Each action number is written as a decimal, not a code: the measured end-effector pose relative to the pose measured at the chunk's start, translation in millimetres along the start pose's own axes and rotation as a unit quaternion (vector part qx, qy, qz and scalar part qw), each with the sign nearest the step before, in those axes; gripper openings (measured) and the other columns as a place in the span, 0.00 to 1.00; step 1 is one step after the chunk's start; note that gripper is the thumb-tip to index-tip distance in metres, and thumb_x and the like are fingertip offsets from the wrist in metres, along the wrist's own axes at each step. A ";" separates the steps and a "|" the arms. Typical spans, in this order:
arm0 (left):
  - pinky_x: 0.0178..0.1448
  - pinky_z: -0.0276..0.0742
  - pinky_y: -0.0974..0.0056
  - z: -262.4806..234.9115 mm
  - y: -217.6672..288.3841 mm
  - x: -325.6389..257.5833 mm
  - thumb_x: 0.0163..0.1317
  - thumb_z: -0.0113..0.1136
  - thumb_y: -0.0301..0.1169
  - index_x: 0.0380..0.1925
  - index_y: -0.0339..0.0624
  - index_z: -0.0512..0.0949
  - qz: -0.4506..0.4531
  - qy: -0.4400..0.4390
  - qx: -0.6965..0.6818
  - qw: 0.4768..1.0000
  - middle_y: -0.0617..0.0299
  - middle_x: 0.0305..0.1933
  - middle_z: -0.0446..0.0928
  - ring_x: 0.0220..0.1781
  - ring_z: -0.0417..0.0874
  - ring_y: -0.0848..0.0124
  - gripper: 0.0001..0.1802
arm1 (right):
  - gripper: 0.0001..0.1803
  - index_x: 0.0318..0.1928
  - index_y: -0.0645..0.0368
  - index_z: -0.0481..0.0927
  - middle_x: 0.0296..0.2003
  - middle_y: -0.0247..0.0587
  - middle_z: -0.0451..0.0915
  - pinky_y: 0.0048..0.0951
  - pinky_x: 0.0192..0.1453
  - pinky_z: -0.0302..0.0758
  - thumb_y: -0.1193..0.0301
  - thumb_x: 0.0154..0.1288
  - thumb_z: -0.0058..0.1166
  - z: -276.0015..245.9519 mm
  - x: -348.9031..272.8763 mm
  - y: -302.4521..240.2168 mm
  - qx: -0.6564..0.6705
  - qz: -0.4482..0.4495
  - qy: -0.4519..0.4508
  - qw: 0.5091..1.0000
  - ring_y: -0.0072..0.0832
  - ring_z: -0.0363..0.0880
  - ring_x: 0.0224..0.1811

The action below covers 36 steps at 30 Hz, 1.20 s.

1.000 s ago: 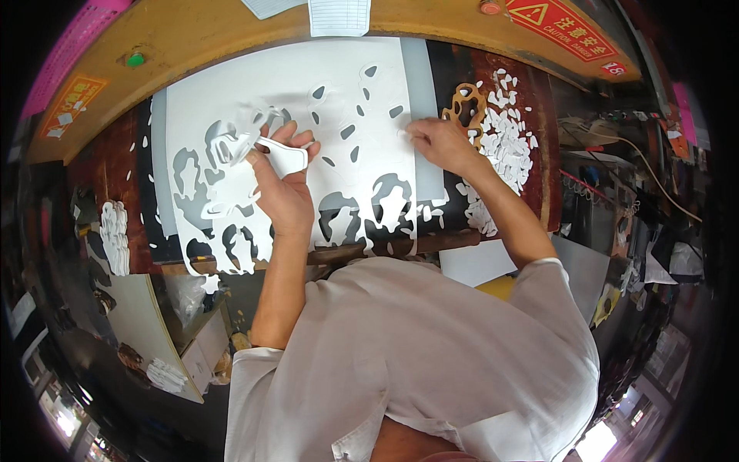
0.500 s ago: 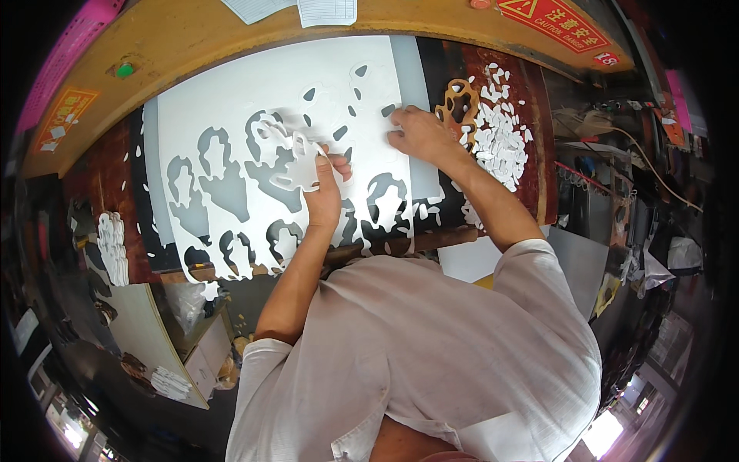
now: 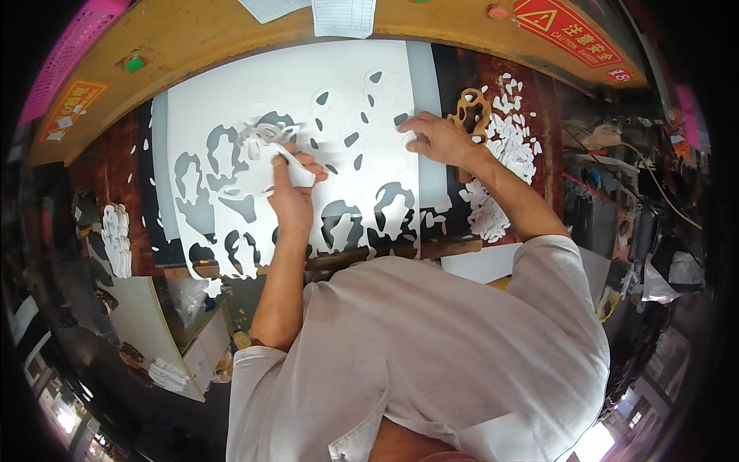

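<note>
By the left hand (image 3: pixel 292 196), fingers pinched, blurred white cut-outs (image 3: pixel 260 168) are held out leftward; the half-curled right hand (image 3: pixel 448 142) is placed at the punched white sheet's (image 3: pixel 231 85) right edge, its hold unclear.

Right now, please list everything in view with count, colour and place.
held cutouts: count unclear, white, left hand
cut sheet: one, white, centre
underlay: one, grey, under sheet
frame: one, brown, right of sheet
scraps: many, white, mainly right
stack: one, white, table's left
table: one, reddish, upper half
beam: one, yellow, top
papers: two, white, top
buttons: at least two, green/red, beam
labels: at least two, reddish, beam
panel: one, pink, upper left
cabinet: one, pale, lower left
clutter: many, mixed, right
shirt: one, light grey, bottom
left hand: one, bare, over sheet
right hand: one, bare, sheet's right edge
</note>
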<state>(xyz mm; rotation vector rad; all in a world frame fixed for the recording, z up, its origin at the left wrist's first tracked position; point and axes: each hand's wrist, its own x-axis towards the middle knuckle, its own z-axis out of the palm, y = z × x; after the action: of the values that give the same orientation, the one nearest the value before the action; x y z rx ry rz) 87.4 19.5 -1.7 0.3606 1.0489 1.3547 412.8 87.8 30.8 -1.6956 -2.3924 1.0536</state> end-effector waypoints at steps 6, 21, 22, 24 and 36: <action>0.43 0.86 0.60 14.3 -42.6 -6.9 0.85 0.47 0.46 0.63 0.30 0.73 0.054 -0.044 0.143 0.987 0.58 0.38 0.80 0.35 0.84 0.69 0.27 | 0.14 0.55 0.48 0.83 0.53 0.41 0.78 0.43 0.57 0.79 0.68 0.71 0.65 -3.3 0.4 2.3 -0.015 -0.040 -0.017 0.999 0.44 0.84 0.54; 0.43 0.86 0.64 12.0 -52.0 -5.5 0.85 0.46 0.46 0.66 0.27 0.72 0.078 -0.029 0.179 0.980 0.59 0.38 0.80 0.36 0.84 0.70 0.29 | 0.07 0.50 0.57 0.80 0.47 0.40 0.77 0.33 0.56 0.78 0.70 0.77 0.61 27.3 -17.2 18.8 0.197 -0.064 0.091 0.974 0.33 0.80 0.47; 0.43 0.86 0.64 11.1 -52.3 -4.6 0.85 0.46 0.46 0.66 0.27 0.71 0.077 -0.033 0.179 0.980 0.59 0.38 0.80 0.36 0.84 0.70 0.30 | 0.07 0.50 0.57 0.80 0.45 0.39 0.77 0.32 0.54 0.78 0.69 0.78 0.60 33.2 -18.6 18.3 0.172 -0.028 0.106 0.979 0.32 0.80 0.46; 0.43 0.86 0.64 9.5 -52.7 -3.3 0.85 0.46 0.46 0.67 0.26 0.71 0.076 -0.038 0.179 0.980 0.58 0.39 0.80 0.37 0.84 0.71 0.30 | 0.06 0.50 0.56 0.79 0.42 0.36 0.77 0.29 0.51 0.78 0.69 0.80 0.58 44.4 -18.4 14.1 0.136 -0.009 0.170 0.976 0.30 0.79 0.43; 0.43 0.90 0.60 8.3 -53.3 0.1 0.85 0.44 0.43 0.60 0.30 0.73 0.084 -0.047 0.198 0.975 0.58 0.37 0.80 0.35 0.86 0.68 0.24 | 0.14 0.51 0.71 0.80 0.32 0.41 0.85 0.25 0.35 0.78 0.70 0.75 0.59 24.9 -44.6 16.7 0.325 0.223 0.234 0.889 0.22 0.80 0.30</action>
<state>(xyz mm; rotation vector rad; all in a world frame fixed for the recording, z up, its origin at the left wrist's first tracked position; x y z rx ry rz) 126.7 9.4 -37.4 0.8178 1.2303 1.2579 435.1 40.5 18.2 -1.9442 -1.1940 1.1342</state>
